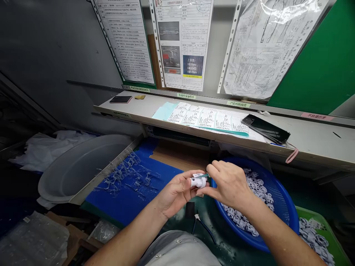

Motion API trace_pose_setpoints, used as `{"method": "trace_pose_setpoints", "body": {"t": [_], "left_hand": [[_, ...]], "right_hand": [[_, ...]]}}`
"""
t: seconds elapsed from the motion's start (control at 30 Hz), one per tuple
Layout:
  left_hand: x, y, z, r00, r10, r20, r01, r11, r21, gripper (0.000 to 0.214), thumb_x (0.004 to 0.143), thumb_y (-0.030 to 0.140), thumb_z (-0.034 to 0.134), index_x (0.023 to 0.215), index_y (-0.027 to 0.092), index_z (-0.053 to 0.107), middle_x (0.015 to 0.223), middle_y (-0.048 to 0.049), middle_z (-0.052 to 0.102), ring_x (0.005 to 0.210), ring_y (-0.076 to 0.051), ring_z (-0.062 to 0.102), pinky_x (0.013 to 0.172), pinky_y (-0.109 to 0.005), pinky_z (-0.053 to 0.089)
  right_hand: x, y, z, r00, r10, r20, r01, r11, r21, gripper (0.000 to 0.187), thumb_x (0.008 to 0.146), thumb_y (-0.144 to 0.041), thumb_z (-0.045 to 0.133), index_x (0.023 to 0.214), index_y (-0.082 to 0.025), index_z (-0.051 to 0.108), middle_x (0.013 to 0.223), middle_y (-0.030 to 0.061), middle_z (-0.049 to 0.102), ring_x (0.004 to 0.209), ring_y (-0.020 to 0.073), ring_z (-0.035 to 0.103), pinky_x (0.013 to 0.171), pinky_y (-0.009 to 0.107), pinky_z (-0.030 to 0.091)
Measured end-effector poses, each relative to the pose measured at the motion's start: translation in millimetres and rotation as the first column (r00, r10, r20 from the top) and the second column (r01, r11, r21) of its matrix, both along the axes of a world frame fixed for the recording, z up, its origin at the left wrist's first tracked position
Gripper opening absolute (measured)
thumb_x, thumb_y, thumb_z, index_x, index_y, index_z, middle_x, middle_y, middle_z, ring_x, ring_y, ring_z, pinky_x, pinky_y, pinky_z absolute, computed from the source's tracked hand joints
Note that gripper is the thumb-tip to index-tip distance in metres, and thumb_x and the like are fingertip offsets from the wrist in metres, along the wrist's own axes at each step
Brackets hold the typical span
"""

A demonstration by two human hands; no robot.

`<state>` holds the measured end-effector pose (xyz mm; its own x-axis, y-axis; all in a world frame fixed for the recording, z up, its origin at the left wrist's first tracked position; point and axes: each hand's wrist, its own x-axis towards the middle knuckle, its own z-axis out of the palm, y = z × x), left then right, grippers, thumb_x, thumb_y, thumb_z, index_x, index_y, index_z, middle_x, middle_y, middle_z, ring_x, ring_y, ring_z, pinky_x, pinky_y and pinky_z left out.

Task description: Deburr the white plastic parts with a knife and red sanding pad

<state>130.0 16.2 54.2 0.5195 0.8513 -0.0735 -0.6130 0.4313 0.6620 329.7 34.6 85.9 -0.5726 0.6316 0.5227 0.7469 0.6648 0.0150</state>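
Observation:
A small white plastic part [199, 181] with a round hole sits in my left hand [177, 190], pinched between thumb and fingers. My right hand [229, 184] is closed close against it, over the edge of a blue basket. From its fingers a thin greenish strip [203, 176], perhaps a blade, lies across the top of the part. The strip's other end is hidden by my right fingers. Below my hands, pliers [197, 218] with dark blue handles lie on the dark green tabletop [224, 242], beside a small black rectangle [190, 209].
The blue basket [288, 210] at right holds many white parts; a green tray [305, 212] beyond it holds more. Clear plastic sprues [124, 173] lie on a blue sheet [108, 207]. A grey tub [58, 181] stands left. The shelf ahead carries papers [199, 117] and a phone [266, 128].

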Motion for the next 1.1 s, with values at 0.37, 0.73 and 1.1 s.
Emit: {"method": "trace_pose_setpoints", "body": {"t": [0.37,0.73,1.1], "left_hand": [[22.3,-15.0,8.8,0.962,0.216,0.167,-0.162,0.944,-0.287,0.035,0.092,0.038,0.062,0.109,0.008,0.07,0.109,-0.0137,0.069,0.105,-0.021,0.062,0.097,-0.032,0.05],[27.5,-11.5,3.2,0.957,0.232,0.175,-0.182,0.948,-0.26,0.028,0.089,0.036,0.066,0.104,0.014,0.071,0.103,-0.0078,0.068,0.092,-0.016,0.061,0.093,-0.03,0.048],[12.3,-1.9,2.1,0.981,0.184,0.062,-0.174,0.975,-0.135,0.037,0.079,0.027,0.078,0.112,0.012,0.07,0.101,-0.0085,0.07,0.087,-0.015,0.065,0.078,-0.021,0.053]], "right_hand": [[-6.9,-3.0,-15.3,0.985,-0.165,-0.04,0.17,0.954,0.245,0.055,0.091,-0.069,0.041,0.065,-0.021,0.048,0.063,0.0019,0.048,0.062,0.0168,0.038,0.062,0.035,0.021],[-7.1,-5.0,-15.6,0.992,0.019,-0.123,-0.009,0.997,0.083,0.034,0.1,-0.043,0.043,0.11,-0.016,0.061,0.076,0.0031,0.058,0.066,0.0167,0.046,0.062,0.033,0.026],[-5.3,0.5,-7.4,0.995,-0.101,-0.004,0.1,0.98,0.17,0.051,0.096,-0.062,0.038,0.068,-0.021,0.05,0.066,0.0012,0.049,0.061,0.0159,0.038,0.06,0.033,0.02]]}}
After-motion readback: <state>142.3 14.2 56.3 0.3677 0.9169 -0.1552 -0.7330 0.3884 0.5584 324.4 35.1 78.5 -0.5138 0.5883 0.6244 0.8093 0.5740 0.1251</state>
